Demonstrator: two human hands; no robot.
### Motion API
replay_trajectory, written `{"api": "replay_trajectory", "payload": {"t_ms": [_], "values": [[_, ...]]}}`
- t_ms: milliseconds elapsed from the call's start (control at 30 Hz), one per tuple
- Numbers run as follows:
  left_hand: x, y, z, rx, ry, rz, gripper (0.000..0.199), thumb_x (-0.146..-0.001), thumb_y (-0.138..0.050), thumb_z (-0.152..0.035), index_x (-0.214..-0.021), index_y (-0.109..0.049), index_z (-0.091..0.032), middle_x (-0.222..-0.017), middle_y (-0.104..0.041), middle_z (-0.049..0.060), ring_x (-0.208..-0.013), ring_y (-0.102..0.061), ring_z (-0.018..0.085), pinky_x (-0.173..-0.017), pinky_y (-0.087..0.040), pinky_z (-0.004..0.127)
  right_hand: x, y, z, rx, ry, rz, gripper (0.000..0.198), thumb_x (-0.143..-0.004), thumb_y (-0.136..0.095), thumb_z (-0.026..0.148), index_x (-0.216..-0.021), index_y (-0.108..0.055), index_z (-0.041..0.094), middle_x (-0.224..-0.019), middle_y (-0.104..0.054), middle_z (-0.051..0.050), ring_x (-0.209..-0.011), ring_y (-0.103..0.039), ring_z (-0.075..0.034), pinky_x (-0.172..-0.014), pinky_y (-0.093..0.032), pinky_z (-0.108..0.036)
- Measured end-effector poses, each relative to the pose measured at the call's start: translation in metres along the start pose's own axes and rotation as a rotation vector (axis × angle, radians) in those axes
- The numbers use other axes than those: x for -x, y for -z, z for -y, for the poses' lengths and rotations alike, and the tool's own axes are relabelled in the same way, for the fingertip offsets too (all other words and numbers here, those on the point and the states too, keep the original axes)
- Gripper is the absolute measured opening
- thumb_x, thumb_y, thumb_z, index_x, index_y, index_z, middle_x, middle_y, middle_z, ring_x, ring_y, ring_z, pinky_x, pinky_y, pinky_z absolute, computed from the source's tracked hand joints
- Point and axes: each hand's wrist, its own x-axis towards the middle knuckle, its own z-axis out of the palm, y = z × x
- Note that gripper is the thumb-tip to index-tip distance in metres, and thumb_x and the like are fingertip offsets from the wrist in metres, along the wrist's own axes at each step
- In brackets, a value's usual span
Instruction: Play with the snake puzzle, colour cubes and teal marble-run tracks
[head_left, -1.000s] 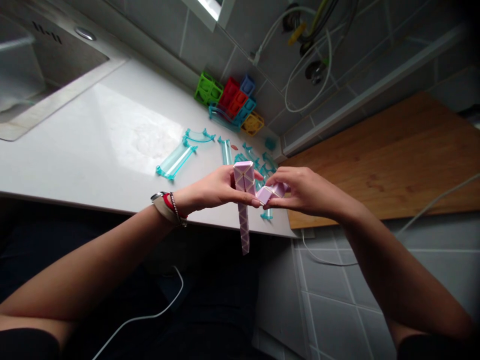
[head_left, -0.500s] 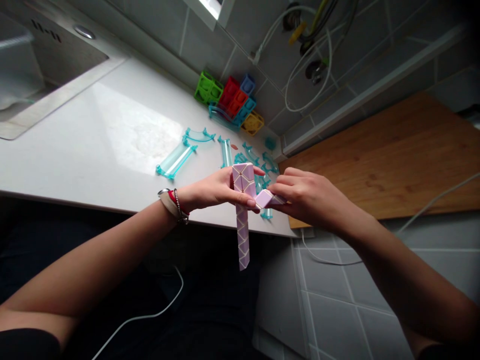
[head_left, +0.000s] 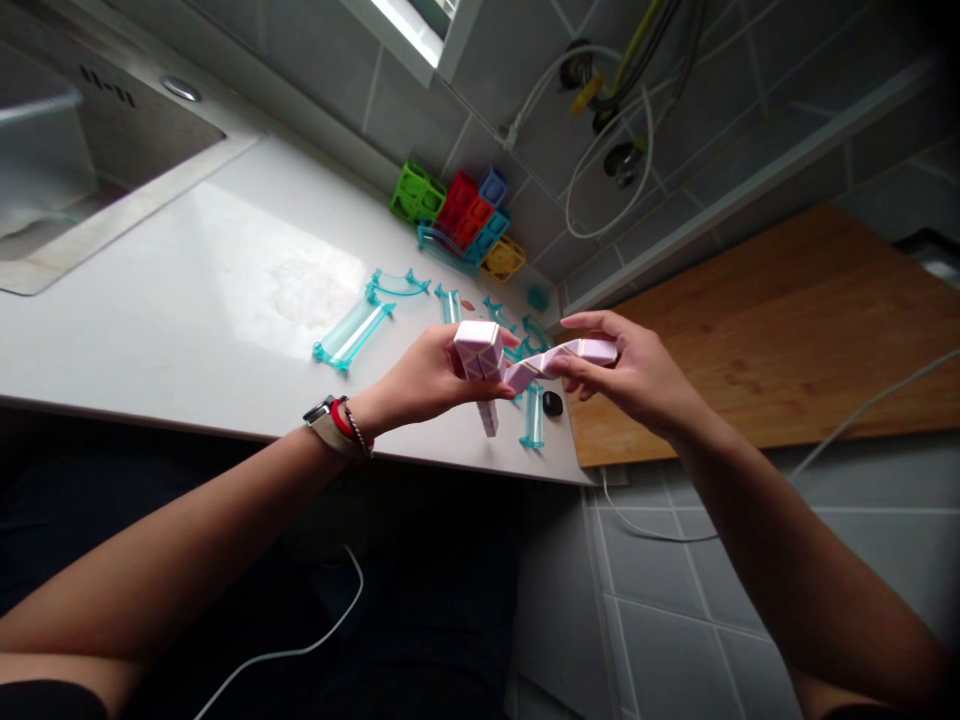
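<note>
A pink and white snake puzzle (head_left: pixel 480 345) made of wedge-shaped segments is held in the air between both hands, over the counter's front part. My left hand (head_left: pixel 424 380) is closed round its blocky folded part, thumb across the near side. A straight tail of segments hangs down below that hand. My right hand (head_left: pixel 626 370) grips the zigzag arm that reaches to the right, thumb underneath and index finger stretched above it. Parts of the puzzle inside my left hand are hidden.
Clear teal track pieces (head_left: pixel 352 335) lie about the white counter (head_left: pixel 187 330). Colourful plastic blocks (head_left: pixel 469 215) stand by the tiled wall. A small black object (head_left: pixel 552 403) sits near a wooden board (head_left: pixel 750 350) on the right. A sink (head_left: pixel 150 150) is at upper left.
My right hand has moved right and up along the puzzle's arm, showing more of it. The puzzle has tilted, so its white top shows and the tail looks shorter.
</note>
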Motion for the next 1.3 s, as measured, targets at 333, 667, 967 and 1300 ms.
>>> {"api": "replay_trajectory", "payload": {"t_ms": [333, 667, 967, 1300], "values": [[0.006, -0.007, -0.011, 0.052, -0.059, 0.014, 0.077, -0.073, -0.092, -0.037, -0.14, -0.057, -0.019, -0.098, -0.07, 0.004, -0.085, -0.068, 0.02, -0.081, -0.055, 0.031, 0.021, -0.047, -0.01, -0.568, -0.049, -0.07, 0.033, -0.076, -0.089, 0.046, -0.088, -0.075, 0.018, -0.076, -0.066, -0.001, -0.061, -0.053, -0.012, -0.048, -0.04, -0.023], [0.011, -0.023, -0.003, 0.5, 0.212, 0.282, 0.088, -0.069, -0.094, -0.028, -0.144, -0.048, -0.025, -0.095, -0.067, 0.002, -0.079, -0.068, 0.018, -0.069, -0.056, 0.028, 0.013, -0.031, -0.026, -0.541, 0.062, 0.373, 0.041, -0.072, -0.088, 0.054, -0.098, -0.079, 0.024, -0.087, -0.071, -0.005, -0.076, -0.068, -0.022, -0.068, -0.056, -0.035], [0.006, -0.027, 0.004, 0.596, 0.259, 0.216, 0.065, -0.073, -0.091, -0.032, -0.126, -0.057, -0.016, -0.104, -0.072, 0.009, -0.092, -0.072, 0.022, -0.082, -0.058, 0.034, 0.012, -0.042, -0.03, -0.605, -0.024, 0.204, 0.048, -0.074, -0.086, 0.058, -0.108, -0.077, 0.025, -0.088, -0.069, -0.003, -0.064, -0.054, -0.014, -0.059, -0.048, -0.028], [0.012, -0.035, 0.008, 0.126, 0.047, 0.044, 0.057, -0.075, -0.089, -0.037, -0.116, -0.054, -0.019, -0.091, -0.067, 0.001, -0.081, -0.066, 0.018, -0.067, -0.052, 0.027, 0.015, -0.056, -0.022, -0.557, -0.098, -0.043, 0.039, -0.073, -0.09, 0.048, -0.09, -0.072, 0.017, -0.069, -0.061, 0.002, -0.052, -0.045, -0.009, -0.045, -0.034, -0.024]]}}
